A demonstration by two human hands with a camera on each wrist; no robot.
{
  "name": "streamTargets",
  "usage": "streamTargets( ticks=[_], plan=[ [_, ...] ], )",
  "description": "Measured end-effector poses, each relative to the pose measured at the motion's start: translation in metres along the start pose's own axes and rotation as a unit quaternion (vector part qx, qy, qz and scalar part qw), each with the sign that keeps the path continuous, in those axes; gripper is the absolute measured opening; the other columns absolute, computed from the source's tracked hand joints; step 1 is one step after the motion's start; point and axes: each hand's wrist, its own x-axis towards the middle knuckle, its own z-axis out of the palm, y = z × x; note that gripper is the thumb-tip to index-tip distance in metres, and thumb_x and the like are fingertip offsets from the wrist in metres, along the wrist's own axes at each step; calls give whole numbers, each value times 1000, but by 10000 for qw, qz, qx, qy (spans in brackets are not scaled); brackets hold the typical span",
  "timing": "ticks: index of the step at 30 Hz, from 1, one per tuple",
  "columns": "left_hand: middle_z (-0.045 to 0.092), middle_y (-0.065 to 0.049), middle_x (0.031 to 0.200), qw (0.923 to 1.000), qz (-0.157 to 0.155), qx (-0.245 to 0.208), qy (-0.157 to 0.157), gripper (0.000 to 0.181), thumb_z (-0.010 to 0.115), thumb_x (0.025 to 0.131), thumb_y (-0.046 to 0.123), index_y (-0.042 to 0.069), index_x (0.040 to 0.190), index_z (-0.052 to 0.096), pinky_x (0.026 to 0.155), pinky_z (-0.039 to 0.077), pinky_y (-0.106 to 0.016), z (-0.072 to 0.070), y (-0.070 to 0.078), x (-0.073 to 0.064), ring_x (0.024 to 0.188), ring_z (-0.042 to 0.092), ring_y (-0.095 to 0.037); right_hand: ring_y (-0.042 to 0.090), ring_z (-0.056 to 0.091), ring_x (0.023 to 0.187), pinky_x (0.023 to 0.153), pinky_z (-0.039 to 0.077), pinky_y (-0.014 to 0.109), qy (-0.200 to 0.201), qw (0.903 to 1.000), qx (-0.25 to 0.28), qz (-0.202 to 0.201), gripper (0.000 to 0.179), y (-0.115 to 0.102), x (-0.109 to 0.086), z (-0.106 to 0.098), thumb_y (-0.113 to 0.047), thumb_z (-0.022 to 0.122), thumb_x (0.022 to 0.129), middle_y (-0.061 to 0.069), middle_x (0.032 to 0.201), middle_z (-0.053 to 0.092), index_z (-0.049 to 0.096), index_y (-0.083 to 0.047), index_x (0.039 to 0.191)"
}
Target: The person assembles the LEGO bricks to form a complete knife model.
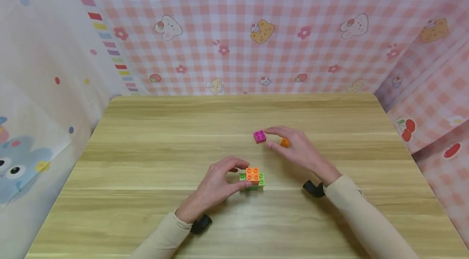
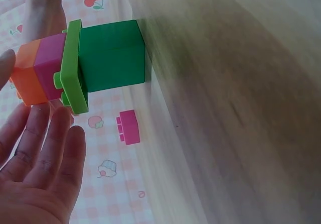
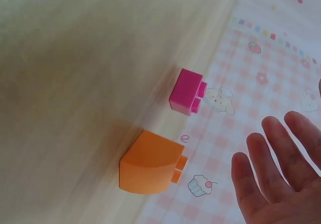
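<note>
On the table stands a stack of toy building bricks: a dark green block (image 2: 113,56) at the bottom, a wider light green brick (image 2: 75,66) on it, then a magenta brick (image 2: 50,66), with an orange brick (image 1: 252,175) on top. My left hand (image 1: 221,179) pinches that top brick between thumb and fingers. Farther back, my right hand (image 1: 296,147) hovers with its fingers extended, holding nothing. Its fingertips are close to a loose magenta brick (image 1: 259,136). Partly hidden beneath it is an orange brick with a curved side (image 3: 150,163), studs up on the table.
The wooden table (image 1: 154,149) spreads out around the bricks. A pink checked cloth (image 1: 238,55) hangs behind the back edge, and a white patterned cloth (image 1: 47,67) hangs on the left. Each wrist carries a black camera mount (image 1: 314,189).
</note>
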Motion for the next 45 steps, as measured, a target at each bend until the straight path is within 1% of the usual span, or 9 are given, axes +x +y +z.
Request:
streamTargets(
  ticks=[3,7,10,17,22,27,33,39,45],
  plan=[
    [71,-6,116,10000,-62,-68,-37,41,86,87,18,0,120,69,93,60,-36,0,0,0,106,68,-22,35,53,137,115,40,58,-67,10000,-20,-7,47,2,5,-1,-36,69,101,13,144,61,64,-9,139],
    [71,-4,115,9998,-138,-107,-60,38,86,87,17,4,118,70,93,60,-36,1,0,1,105,68,-20,34,53,137,115,41,57,-143,9999,-81,-5,47,4,12,-3,-35,69,101,13,144,61,63,-8,140],
    [71,-2,114,9997,-182,-129,-80,35,87,86,16,7,116,71,92,60,-33,1,-1,1,104,68,-18,34,53,137,115,42,56,-197,9997,-121,-30,47,6,17,-3,-34,69,101,12,144,62,63,-9,140],
    [70,1,113,9989,-337,-267,-186,33,86,86,12,7,115,72,91,59,-28,0,1,2,103,68,-14,32,53,137,115,42,55,-421,9990,-87,-81,46,13,28,-3,-31,71,100,10,143,63,63,-9,140],
    [70,2,113,9982,-429,-323,-249,32,86,86,12,8,115,72,92,60,-29,-1,2,3,103,67,-13,32,48,141,117,39,57,-776,9969,-52,79,54,16,34,-4,-32,73,99,9,150,57,58,-13,147],
    [69,1,113,9981,-443,-325,-269,32,85,86,11,8,116,72,92,60,-32,-1,2,3,103,67,-14,32,41,147,120,34,58,-1241,9917,21,327,62,17,40,-5,-36,75,97,7,157,50,53,-16,152],
    [69,-1,114,9990,-281,-262,-233,32,85,86,10,7,115,72,91,61,-32,-1,1,2,102,68,-15,35,39,148,120,32,60,-1542,9867,36,510,68,21,47,0,-33,78,95,9,159,47,49,-15,154],
    [70,-1,113,9993,-214,-229,-201,32,86,86,10,7,114,72,90,60,-30,-1,1,2,102,68,-15,32,46,143,118,38,55,-1768,9827,-38,549,68,23,52,9,-30,79,94,10,153,53,50,-12,152],
    [70,-1,114,9991,-284,-245,-212,32,85,86,11,7,115,72,91,60,-30,-1,2,2,102,68,-15,30,57,129,111,47,50,-1725,9830,-301,549,60,22,55,14,-25,79,94,13,141,62,56,-7,146]
  ],
)
